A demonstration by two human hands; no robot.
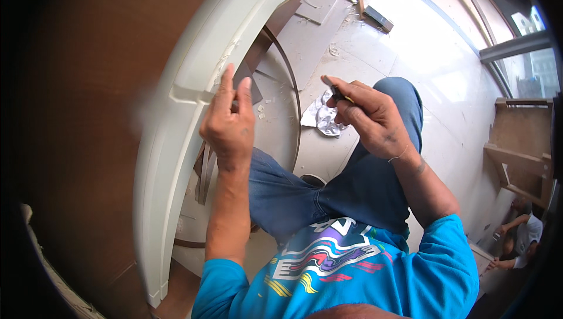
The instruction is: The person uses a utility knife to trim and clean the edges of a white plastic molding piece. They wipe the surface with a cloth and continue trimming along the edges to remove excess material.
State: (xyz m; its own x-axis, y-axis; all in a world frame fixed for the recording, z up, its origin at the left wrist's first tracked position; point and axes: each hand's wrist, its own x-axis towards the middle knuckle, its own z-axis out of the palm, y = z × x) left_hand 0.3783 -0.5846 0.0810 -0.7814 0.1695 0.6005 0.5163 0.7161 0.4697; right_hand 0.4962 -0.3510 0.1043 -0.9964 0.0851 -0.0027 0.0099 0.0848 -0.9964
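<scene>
My left hand (230, 116) is at the inner edge of a pale, moulded door frame (176, 108). Its index finger points up along the edge, with the thumb apart; it seems to touch the frame, and the other fingers are mostly hidden. Just beyond the fingertip, a rough whitish strip (226, 55) runs along that edge. My right hand (372, 116) is closed around a small dark-handled blade (329, 83), held out over the floor and away from the frame. Beneath it lies a crumpled white cloth (322, 116) near my right knee.
A wooden-handled tool with a dark block head (378, 19) lies on the tiled floor among shavings and flat boards (314, 11). A thin curved dark strip (291, 78) crosses the floor ahead. Wooden furniture (519, 137) stands at right; another person (522, 237) sits below it.
</scene>
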